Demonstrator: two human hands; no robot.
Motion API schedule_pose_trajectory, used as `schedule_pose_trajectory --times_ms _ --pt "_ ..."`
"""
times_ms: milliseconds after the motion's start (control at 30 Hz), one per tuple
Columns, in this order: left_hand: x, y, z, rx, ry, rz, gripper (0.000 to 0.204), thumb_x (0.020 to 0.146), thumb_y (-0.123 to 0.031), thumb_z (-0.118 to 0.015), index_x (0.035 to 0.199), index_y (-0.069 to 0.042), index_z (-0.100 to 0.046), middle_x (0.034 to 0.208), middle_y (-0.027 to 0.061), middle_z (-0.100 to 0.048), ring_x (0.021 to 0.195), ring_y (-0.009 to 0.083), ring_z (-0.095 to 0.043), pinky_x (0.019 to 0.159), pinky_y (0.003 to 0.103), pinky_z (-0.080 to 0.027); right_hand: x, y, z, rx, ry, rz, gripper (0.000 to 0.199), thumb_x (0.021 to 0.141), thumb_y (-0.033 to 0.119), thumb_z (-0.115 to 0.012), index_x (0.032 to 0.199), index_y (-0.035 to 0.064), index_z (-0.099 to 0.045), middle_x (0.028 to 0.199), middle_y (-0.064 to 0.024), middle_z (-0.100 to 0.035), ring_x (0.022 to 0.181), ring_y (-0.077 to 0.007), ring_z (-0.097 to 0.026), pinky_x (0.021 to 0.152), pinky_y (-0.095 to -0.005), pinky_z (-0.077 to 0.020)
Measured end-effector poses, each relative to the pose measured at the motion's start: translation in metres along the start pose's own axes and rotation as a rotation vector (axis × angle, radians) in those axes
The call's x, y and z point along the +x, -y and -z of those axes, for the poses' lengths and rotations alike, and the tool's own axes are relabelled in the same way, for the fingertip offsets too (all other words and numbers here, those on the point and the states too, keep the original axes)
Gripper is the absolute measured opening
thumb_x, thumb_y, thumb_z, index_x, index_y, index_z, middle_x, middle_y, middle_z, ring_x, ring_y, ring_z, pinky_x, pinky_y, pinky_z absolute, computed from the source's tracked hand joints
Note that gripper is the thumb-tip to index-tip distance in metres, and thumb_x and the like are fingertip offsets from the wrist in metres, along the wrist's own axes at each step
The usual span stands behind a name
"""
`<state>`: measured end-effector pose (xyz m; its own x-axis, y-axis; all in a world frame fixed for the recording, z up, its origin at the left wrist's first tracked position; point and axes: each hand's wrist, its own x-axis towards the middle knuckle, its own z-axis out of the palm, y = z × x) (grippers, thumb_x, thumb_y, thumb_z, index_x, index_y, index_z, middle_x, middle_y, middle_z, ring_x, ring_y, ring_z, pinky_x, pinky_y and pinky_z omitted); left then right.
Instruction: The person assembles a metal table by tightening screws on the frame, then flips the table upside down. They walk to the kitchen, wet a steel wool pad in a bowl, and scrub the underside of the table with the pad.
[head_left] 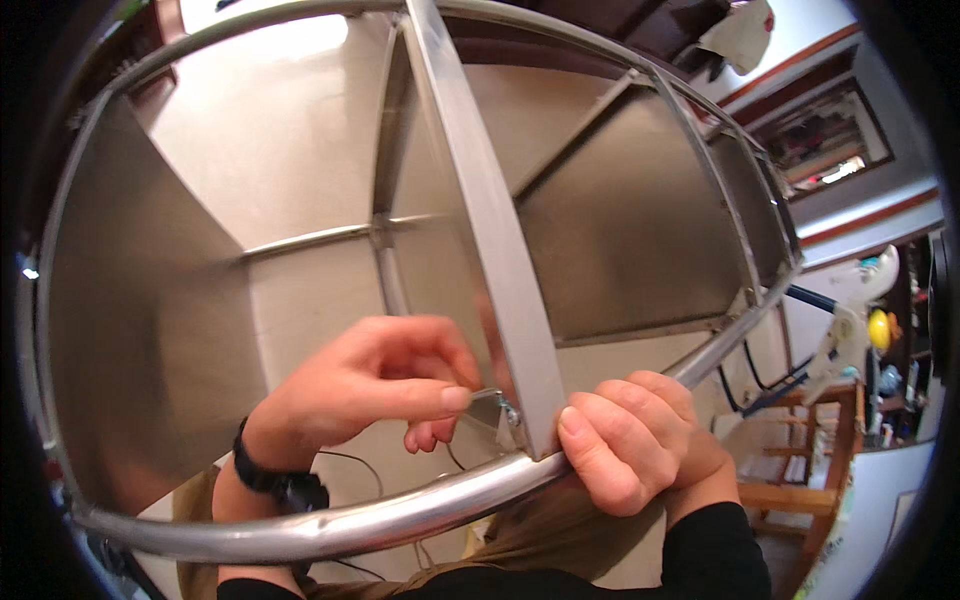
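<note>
Two hands at work, both belonging to one person in black sleeves. Left hand (pixel 375 385), with one black wristwatch (pixel 285 485) on its wrist, has thumb and forefinger pinched together on a small metal fastener (pixel 503 403), a bolt or screw by the look of it, too small to say which; the remaining fingers curl loosely beneath. The fastener sits at the lower end of one flat metal bar (pixel 485 220), right where the bar meets the near rail. Right hand (pixel 625 445) is closed around that same joint, fingers wrapped over the foot of the bar and the rail, thumb side pressed against the bar's edge. One rounded metal frame (pixel 330 525), tubular and shiny, runs beneath both hands and sweeps up round the left and across the top. Inside the frame: sheet-metal panels (pixel 620 230), counted as four main faces divided by thin cross members; the enclosure they form holds nothing that I can see apart from the bar crossing it. One thin dark wire (pixel 350 460) trails below the left hand. Further off to the right, one wooden stand (pixel 800 450) with rungs, black cables hanging by it, and one white and yellow object (pixel 865 310) above it. Farthest back, one window (pixel 830 130) with a dark red surround.
</note>
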<state>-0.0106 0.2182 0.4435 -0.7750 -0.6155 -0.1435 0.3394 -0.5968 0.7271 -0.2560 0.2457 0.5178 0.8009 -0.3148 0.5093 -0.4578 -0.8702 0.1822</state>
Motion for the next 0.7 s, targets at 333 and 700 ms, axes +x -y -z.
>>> schedule_pose_trajectory --times_ms 333,700 --pt "0.014 -0.006 0.034 0.269 0.426 0.126 0.036 0.102 -0.033 -0.053 0.105 0.001 -0.062 0.078 -0.0027 -0.051 0.072 0.0065 -0.047 0.060 0.022 -0.038 -0.011 0.014 -0.030 -0.055 -0.067 -0.019 0.048 0.095 0.046 -0.061 0.108 0.0013 -0.050 0.071 -0.0068 -0.061 0.055 -0.0190 -0.057 0.051 -0.0315 -0.0435" --pt "0.014 0.020 0.033 0.290 0.366 -0.110 0.035 0.102 -0.034 -0.054 0.096 0.001 -0.058 0.084 -0.0019 -0.051 0.081 0.0087 -0.044 0.071 0.026 -0.038 -0.017 0.020 -0.022 -0.082 -0.032 -0.076 0.061 0.091 0.056 -0.063 0.116 0.0014 -0.050 0.080 -0.0115 -0.061 0.063 -0.0252 -0.060 0.061 -0.0395 -0.0477"
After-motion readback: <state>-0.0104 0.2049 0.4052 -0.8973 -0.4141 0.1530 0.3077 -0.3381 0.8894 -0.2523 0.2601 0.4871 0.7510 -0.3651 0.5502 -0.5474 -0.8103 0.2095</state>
